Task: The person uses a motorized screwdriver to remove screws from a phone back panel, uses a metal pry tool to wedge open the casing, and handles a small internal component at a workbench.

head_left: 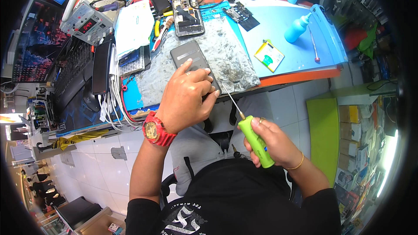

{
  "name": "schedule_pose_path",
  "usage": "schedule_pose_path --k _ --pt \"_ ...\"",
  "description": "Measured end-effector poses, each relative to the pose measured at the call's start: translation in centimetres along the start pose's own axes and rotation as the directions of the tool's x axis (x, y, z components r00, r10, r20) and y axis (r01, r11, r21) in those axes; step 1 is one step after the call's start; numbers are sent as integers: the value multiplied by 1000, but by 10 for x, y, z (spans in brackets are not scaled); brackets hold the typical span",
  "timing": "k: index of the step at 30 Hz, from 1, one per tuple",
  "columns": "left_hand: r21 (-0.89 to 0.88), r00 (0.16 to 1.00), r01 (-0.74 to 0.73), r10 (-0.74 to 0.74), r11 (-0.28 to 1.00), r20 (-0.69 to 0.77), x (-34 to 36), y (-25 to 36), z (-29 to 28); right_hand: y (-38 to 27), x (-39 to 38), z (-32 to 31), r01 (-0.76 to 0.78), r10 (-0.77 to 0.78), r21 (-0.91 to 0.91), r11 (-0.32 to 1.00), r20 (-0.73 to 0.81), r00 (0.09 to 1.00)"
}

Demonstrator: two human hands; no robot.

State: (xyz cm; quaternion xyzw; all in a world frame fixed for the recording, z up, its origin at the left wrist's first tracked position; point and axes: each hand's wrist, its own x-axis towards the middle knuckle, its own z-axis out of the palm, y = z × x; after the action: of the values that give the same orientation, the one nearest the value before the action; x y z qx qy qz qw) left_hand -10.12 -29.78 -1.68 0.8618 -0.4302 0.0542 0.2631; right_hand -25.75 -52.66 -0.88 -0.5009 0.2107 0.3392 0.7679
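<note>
We rest our left hand (189, 95) on a dark grey smartphone (196, 58), which lies back up on the stained grey work mat (235, 56) near the middle of the bench (300, 77). The fingers of that hand are bent and slightly apart across the phone's back, with the thumb by its near right corner; we cannot tell whether they clamp its edges or only press on it. In our right hand (274, 138), the fingers are wrapped around the lime-green handle of a screwdriver (256, 143), clamped on it just off the near side of the bench. Its thin metal shaft points far and left toward the phone's near right corner, though we cannot tell whether the tip touches. Beyond the phone, at the far side of the mat, we have an opened phone (188, 15) with its inner parts bare, and right of that a dark circuit board (239, 12). On the blue mat (261, 24) to the right lie a yellow-edged phone battery (270, 56) and a slim red-ended screwdriver (315, 45), with a blue squeeze bottle (297, 29) standing between them. To the left we see a black smartphone (102, 66) beside a bundle of white cables (115, 100), and farther off, a power supply (85, 24) with a lit red display.
</note>
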Motion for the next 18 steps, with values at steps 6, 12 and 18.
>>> schedule_pose_path --k 6,12,18 --pt "-25 999 -19 20 999 43 3 1 -8 15 -6 -1 -59 59 -29 998 1 998" --pt "-12 1000 -10 10 1000 25 3 2 -5 14 -3 3 -43 42 -27 999 -21 999" --pt "26 997 -22 21 999 68 9 4 -8 7 -3 -5 -65 64 -59 996 -15 998"
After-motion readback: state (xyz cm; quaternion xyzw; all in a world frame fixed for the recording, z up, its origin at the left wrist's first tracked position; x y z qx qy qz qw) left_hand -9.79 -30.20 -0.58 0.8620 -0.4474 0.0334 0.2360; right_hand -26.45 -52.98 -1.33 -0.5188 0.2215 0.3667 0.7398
